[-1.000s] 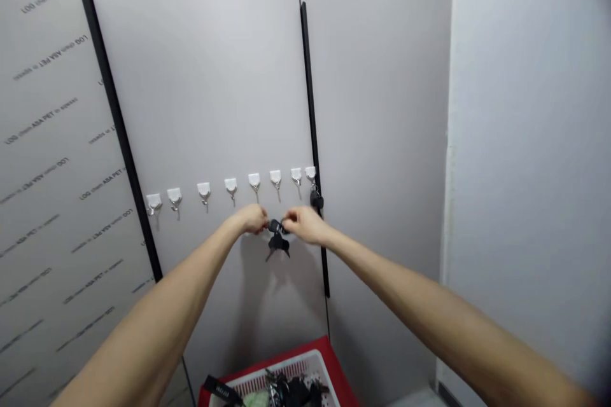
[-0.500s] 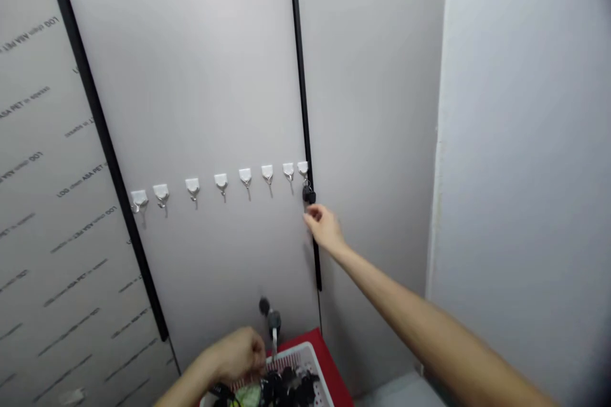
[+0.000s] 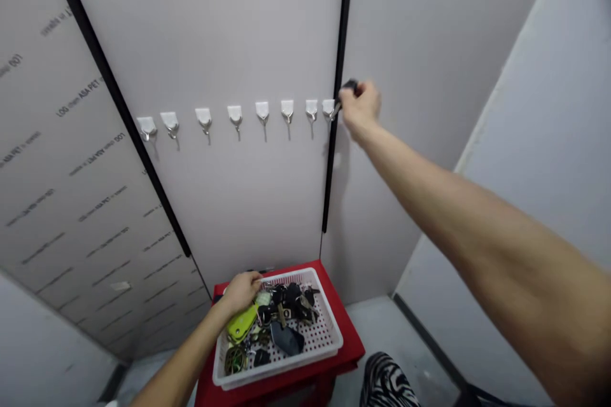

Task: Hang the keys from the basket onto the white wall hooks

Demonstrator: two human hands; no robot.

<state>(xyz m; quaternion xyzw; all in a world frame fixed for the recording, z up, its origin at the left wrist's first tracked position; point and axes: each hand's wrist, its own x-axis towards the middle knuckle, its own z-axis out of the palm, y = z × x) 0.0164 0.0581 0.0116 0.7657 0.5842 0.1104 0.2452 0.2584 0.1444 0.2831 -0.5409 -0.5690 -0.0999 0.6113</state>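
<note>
My right hand (image 3: 361, 107) is raised to the rightmost white wall hook (image 3: 328, 108), its fingers pinched on a black key (image 3: 350, 85) at that hook. My left hand (image 3: 242, 290) is down in a white plastic basket (image 3: 329, 338), fingers curled among a heap of black keys (image 3: 287, 306) and a lime-green key fob (image 3: 241, 323); whether it grips anything is hidden. A row of several white adhesive hooks (image 3: 236, 114) runs across the grey cabinet door, all bare apart from the rightmost.
The basket sits on a red stool (image 3: 351, 344) against the grey cabinet doors, which have long black vertical handles (image 3: 335, 102). A white wall (image 3: 548, 114) closes in on the right. Zebra-patterned fabric (image 3: 387, 383) shows at the bottom.
My left hand dropped from the hooks into the basket with the key bunch. My right hand rose to the rightmost hook and closed on the black key there. The view tilted downward.
</note>
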